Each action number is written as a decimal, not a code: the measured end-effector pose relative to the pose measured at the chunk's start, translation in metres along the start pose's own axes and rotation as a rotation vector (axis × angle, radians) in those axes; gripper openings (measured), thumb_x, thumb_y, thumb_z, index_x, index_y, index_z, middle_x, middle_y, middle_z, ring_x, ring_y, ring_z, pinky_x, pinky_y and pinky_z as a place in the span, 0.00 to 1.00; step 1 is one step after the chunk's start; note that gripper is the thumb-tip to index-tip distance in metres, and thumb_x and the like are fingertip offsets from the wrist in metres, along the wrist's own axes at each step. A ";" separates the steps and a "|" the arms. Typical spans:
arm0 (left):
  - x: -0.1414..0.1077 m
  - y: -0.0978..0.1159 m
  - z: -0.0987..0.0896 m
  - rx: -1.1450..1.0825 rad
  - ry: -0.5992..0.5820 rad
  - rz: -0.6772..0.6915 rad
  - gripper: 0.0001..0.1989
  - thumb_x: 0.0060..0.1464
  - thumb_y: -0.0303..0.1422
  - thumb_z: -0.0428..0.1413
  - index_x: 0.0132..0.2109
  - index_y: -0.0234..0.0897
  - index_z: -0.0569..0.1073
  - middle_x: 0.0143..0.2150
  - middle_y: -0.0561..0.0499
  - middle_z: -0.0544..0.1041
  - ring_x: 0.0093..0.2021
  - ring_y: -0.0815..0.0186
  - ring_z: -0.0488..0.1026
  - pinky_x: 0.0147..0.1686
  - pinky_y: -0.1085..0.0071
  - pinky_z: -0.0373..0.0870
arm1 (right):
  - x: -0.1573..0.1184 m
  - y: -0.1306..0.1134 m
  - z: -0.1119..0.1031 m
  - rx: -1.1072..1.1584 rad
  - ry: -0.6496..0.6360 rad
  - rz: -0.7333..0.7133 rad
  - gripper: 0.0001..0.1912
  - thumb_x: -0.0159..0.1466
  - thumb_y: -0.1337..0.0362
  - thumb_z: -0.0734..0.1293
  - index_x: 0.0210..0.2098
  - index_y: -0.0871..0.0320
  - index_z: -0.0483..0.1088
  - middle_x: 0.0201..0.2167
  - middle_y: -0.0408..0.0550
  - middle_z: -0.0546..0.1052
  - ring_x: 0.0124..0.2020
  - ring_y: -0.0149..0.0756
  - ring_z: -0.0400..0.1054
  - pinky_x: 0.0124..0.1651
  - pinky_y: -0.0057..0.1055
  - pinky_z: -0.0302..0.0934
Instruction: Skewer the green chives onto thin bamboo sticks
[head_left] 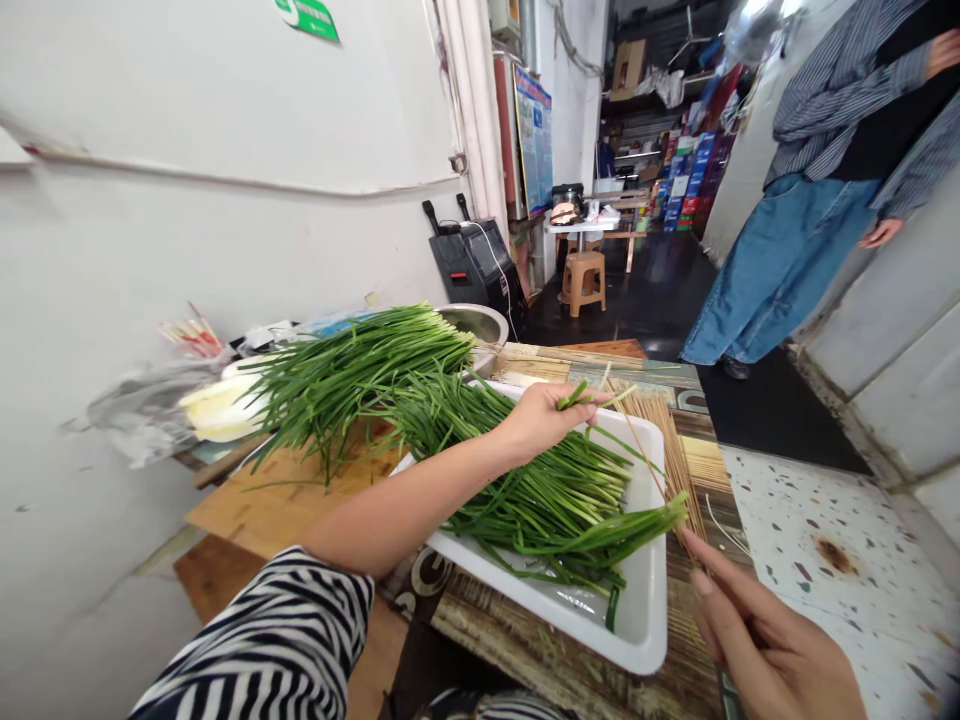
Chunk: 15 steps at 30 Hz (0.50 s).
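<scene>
Chives (555, 492) fill the white tray (654, 600) at the frame's centre, beneath the left hand (541, 418), which pinches a few stalks (574, 396) above them. At lower right, the right hand (772, 625) is near the skewers (670, 432) on the surface (517, 630); whether it grips one, I cannot tell.

Glossy plastic tray (651, 610); shiny metal basin (486, 322); matt wooden sticks (670, 440) (tabletop (517, 630) wood-grained).
</scene>
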<state>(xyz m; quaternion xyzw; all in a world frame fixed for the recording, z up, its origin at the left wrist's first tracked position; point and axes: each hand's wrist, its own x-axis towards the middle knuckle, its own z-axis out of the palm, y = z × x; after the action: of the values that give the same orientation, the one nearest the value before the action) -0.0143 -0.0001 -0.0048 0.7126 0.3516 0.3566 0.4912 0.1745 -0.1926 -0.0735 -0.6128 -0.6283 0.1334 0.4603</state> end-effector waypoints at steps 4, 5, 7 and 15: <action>0.000 0.000 0.000 -0.002 0.008 -0.003 0.08 0.50 0.33 0.57 0.28 0.32 0.77 0.45 0.47 0.80 0.44 0.65 0.74 0.48 0.69 0.64 | -0.002 0.001 -0.001 0.013 -0.008 0.023 0.21 0.61 0.59 0.65 0.54 0.52 0.72 0.38 0.42 0.80 0.31 0.29 0.76 0.31 0.14 0.67; 0.000 0.001 0.001 -0.001 0.013 -0.004 0.08 0.50 0.33 0.57 0.28 0.32 0.77 0.45 0.47 0.80 0.44 0.65 0.74 0.48 0.69 0.65 | -0.003 0.000 -0.001 0.017 0.002 0.021 0.21 0.61 0.59 0.65 0.53 0.52 0.72 0.39 0.43 0.80 0.31 0.29 0.76 0.31 0.14 0.67; 0.000 0.001 0.001 0.009 0.026 -0.010 0.08 0.50 0.33 0.56 0.28 0.32 0.77 0.45 0.47 0.80 0.43 0.65 0.74 0.49 0.68 0.65 | -0.002 0.000 -0.002 0.017 0.013 0.021 0.20 0.60 0.58 0.65 0.52 0.53 0.74 0.38 0.44 0.81 0.31 0.29 0.76 0.32 0.15 0.67; -0.001 0.002 0.001 -0.024 0.019 -0.003 0.08 0.50 0.32 0.57 0.28 0.33 0.77 0.44 0.47 0.80 0.46 0.64 0.74 0.51 0.68 0.65 | -0.004 0.001 -0.003 0.012 -0.024 0.073 0.23 0.60 0.57 0.65 0.53 0.54 0.73 0.29 0.44 0.80 0.21 0.27 0.70 0.21 0.14 0.62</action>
<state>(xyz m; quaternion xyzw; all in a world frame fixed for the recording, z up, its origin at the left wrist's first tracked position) -0.0134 -0.0022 -0.0033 0.7028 0.3531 0.3669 0.4968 0.1767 -0.1970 -0.0747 -0.6310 -0.6102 0.1612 0.4511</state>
